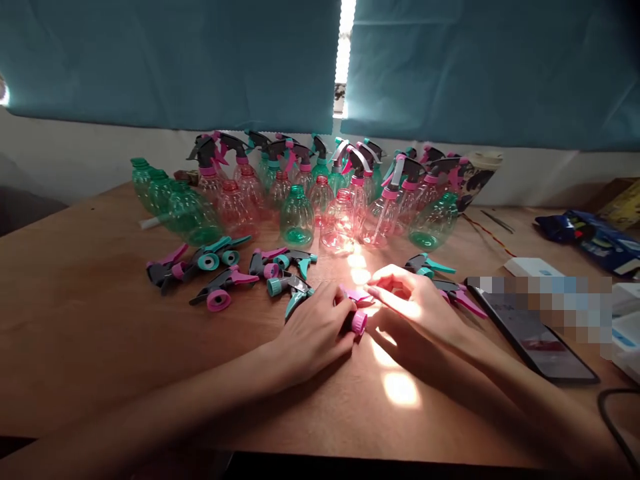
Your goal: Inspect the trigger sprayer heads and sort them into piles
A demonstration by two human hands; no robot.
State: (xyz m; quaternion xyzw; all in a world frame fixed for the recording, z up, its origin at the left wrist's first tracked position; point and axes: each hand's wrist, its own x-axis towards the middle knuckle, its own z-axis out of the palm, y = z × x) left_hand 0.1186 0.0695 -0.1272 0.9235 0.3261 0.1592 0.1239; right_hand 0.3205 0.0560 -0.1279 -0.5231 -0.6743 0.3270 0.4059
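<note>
My left hand (315, 327) is closed around a black-and-pink spray trigger head (359, 323), whose pink collar points right. Beside it, at the pink lever, the thumb and fingertips of my right hand (415, 300) come together; whatever they pinch is too small to make out. Just left of my left hand lies a black-and-teal trigger head (290, 287). More loose trigger heads are spread to the left, among them a pink-collared one (220, 299). To the right, a teal one (429, 265) and a pink one (460, 295) rest by my right hand.
Behind my hands stand several clear green bottles (297, 217) and pink bottles (339, 220), some capped with trigger heads. A phone (530, 327) lies at the right, near white boxes (535, 268) and a blue packet (590, 237). A patterned cup (477, 177) stands behind.
</note>
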